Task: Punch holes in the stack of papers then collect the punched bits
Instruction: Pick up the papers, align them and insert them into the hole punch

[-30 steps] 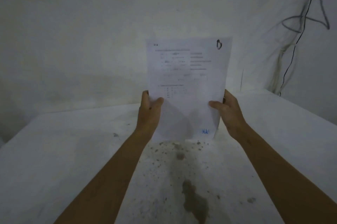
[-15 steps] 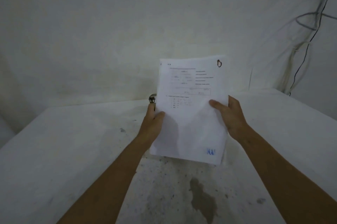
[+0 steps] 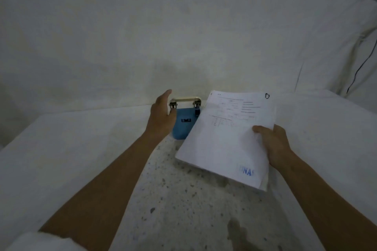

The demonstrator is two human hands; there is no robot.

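A stack of white printed papers (image 3: 222, 140) with a blue stamp near its lower corner hangs tilted just above the table, and my right hand (image 3: 275, 144) grips its right edge. A blue hole punch (image 3: 183, 127) with a cream lever stands on the table behind the stack's left corner. My left hand (image 3: 161, 118) is at the punch's left side, fingers spread and raised past the lever, thumb against the blue body. The papers cover the punch's right side.
The white speckled table (image 3: 81, 148) meets a white wall at the back. A dark stain (image 3: 236, 232) marks the table near the front. A black cable (image 3: 361, 67) hangs down the wall at the far right.
My left hand let go of the papers and went to the hole punch. The stack came down and tilted right, now held by my right hand alone, which uncovered the punch.
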